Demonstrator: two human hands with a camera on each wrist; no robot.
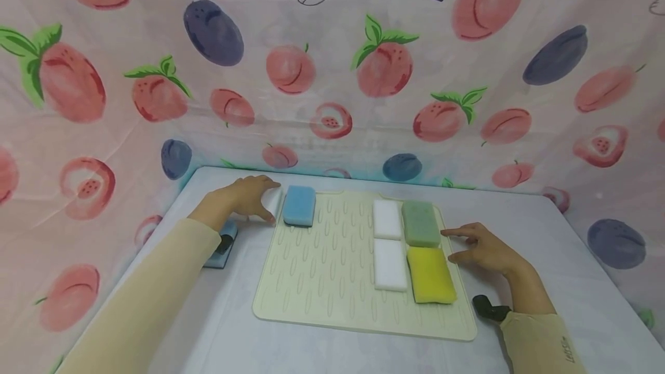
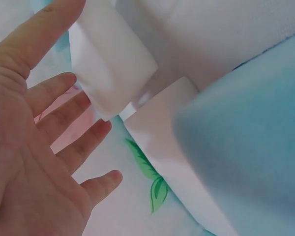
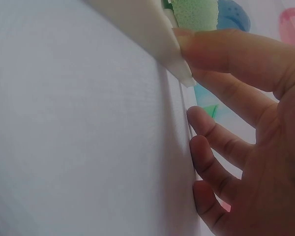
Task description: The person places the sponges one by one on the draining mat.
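mat (image 1: 332,281), pale cream with rounded corners

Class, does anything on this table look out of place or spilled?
Possibly: a blue item lies off the mat on its left, partly hidden by the left sleeve, whereas a blue sponge sits on it. Nothing looks spilled.

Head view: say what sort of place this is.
Probably a makeshift tabletop filming corner: a pale pink fruit-printed backdrop sheet rises behind a flat white table, which bears a cream textured mat and a yellow rectangular sponge.
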